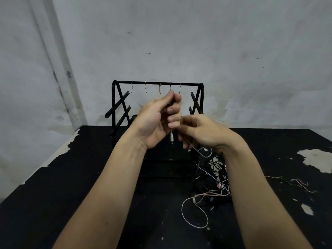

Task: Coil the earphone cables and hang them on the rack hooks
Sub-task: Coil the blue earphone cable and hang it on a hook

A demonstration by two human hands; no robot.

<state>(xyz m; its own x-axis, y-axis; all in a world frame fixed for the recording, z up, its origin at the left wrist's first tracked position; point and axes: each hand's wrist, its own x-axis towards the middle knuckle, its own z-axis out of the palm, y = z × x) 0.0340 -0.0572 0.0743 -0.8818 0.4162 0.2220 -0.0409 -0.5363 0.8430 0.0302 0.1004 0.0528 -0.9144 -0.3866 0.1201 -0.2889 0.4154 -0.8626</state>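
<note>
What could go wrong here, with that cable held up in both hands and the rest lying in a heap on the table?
The white cable runs from the right hand down into the tangled pile, so pulling while coiling might drag or knot the whole heap.

The plug dangles loose below the left hand and could swing and catch on the loops.

The hooks on the rack look thin, so a loose coil may slip off or unwind.

stained grey wall (233, 42), worn black table (71, 194)
</note>
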